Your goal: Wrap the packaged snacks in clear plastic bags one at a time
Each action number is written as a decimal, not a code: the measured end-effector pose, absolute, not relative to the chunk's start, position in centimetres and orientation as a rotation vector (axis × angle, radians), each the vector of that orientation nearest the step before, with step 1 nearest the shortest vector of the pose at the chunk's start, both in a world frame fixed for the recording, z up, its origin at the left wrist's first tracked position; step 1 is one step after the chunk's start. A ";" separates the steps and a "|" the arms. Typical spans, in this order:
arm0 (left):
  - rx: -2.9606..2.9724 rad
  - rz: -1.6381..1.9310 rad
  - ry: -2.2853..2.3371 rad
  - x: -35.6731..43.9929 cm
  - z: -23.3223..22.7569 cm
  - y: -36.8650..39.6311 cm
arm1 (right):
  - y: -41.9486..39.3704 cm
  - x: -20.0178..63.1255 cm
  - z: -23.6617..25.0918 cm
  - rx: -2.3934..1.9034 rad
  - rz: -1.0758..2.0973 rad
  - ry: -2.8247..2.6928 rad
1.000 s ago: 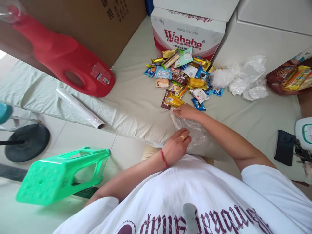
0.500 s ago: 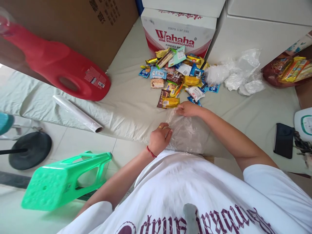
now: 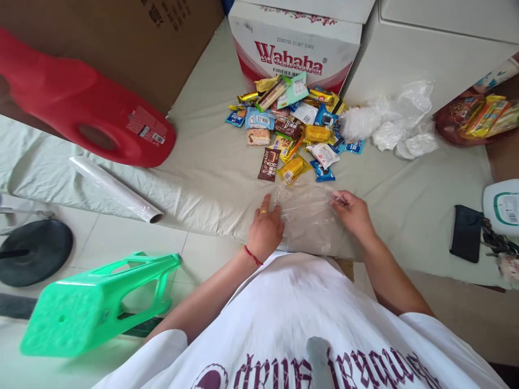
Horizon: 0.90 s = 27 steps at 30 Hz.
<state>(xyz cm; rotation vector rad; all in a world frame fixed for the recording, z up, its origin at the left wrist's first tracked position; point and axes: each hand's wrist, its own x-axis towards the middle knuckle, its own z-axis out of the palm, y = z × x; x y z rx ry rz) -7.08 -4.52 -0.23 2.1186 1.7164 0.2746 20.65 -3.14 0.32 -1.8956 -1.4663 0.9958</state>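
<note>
A clear plastic bag lies spread out on the bed sheet just in front of my body. My left hand, with a ring and a red string bracelet, is at the bag's left edge. Its index finger points forward while the other fingers curl against the plastic. At the upper right corner, my right hand pinches the bag's edge. Just beyond the bag lie a yellow-wrapped snack, a brown cocoa packet and a blue packet. Behind them is a pile of small wrapped snacks.
A Wahaha carton stands behind the snacks, with crumpled plastic bags to their right. On the left are a red jug, a film roll and a green stool. A black phone-like object lies at right.
My right hand has moved right along the bag, which is now spread wider and flatter. My left index finger has straightened. The front yellow snack has turned and sits apart from the cocoa packet.
</note>
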 end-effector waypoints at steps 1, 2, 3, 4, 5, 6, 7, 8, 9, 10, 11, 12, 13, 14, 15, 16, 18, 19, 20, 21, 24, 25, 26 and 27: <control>2.098 0.318 1.722 -7.4 -0.4 -4.5 | -2.1 21.7 0.3 -1.866 1.116 -1.395; 2.072 0.364 1.722 -7.8 -0.6 -4.4 | -1.1 22.7 0.4 -1.837 1.224 -1.354; 2.039 0.411 1.717 -8.1 -0.7 -4.4 | 0.0 23.7 0.7 -1.818 1.312 -1.332; 1.996 0.457 1.705 -8.4 -0.9 -4.4 | 0.8 24.5 0.9 -1.812 1.374 -1.322; 1.941 0.503 1.688 -8.7 -1.0 -4.5 | 1.5 25.3 1.2 -1.820 1.403 -1.320; 1.875 0.549 1.667 -9.0 -1.1 -4.6 | 2.0 25.9 1.4 -1.843 1.404 -1.325; 1.803 0.598 1.647 -9.3 -1.2 -4.8 | 2.2 26.5 1.5 -1.871 1.383 -1.338; 1.730 0.649 1.631 -9.6 -1.3 -4.9 | 2.2 27.1 1.5 -1.902 1.351 -1.360; 1.665 0.703 1.625 -9.9 -1.3 -5.1 | 2.1 27.7 1.5 -1.931 1.318 -1.391; 1.609 0.756 1.633 -10.2 -1.4 -5.2 | 1.8 28.3 1.5 -1.958 1.290 -1.429; 1.564 0.801 1.653 -10.5 -1.4 -5.2 | 1.5 28.8 1.5 -1.983 1.262 -1.467; 1.531 0.832 1.676 -10.8 -1.4 -5.2 | 1.3 29.2 1.6 -2.011 1.222 -1.502; 1.511 0.849 1.695 -11.1 -1.4 -5.2 | 1.0 29.4 1.8 -2.044 1.149 -1.533; 1.510 0.852 1.704 -11.3 -1.3 -5.2 | 0.9 29.2 2.1 -2.073 1.040 -1.564; 1.533 0.846 1.693 -11.5 -1.2 -5.1 | 1.0 28.6 2.4 -2.082 0.903 -1.600; 1.574 0.833 1.659 -11.6 -1.1 -5.1 | 1.2 27.5 2.7 -2.061 0.771 -1.649; 1.674 0.796 1.552 -11.6 -0.8 -5.2 | 2.0 24.1 3.0 -1.936 0.629 -1.802; 1.717 0.773 1.503 -11.6 -0.7 -5.4 | 2.5 22.0 3.0 -1.854 0.660 -1.906; 1.754 0.749 1.470 -11.7 -0.5 -5.5 | 3.1 19.9 3.0 -1.801 0.732 -2.002; 1.786 0.731 1.453 -11.9 -0.4 -5.7 | 3.6 18.0 2.8 -1.795 0.809 -2.060; 1.867 0.735 1.471 -13.2 -0.1 -5.7 | 3.9 14.6 2.2 -1.894 0.930 -2.046; 1.880 0.747 1.469 -13.9 0.0 -5.4 | 3.5 14.4 2.2 -1.903 0.941 -1.988; 1.886 0.752 1.452 -14.6 0.0 -4.9 | 2.9 14.6 2.2 -1.880 0.969 -1.900; 1.888 0.747 1.420 -15.4 0.0 -4.0 | 2.0 15.2 2.3 -1.834 1.028 -1.780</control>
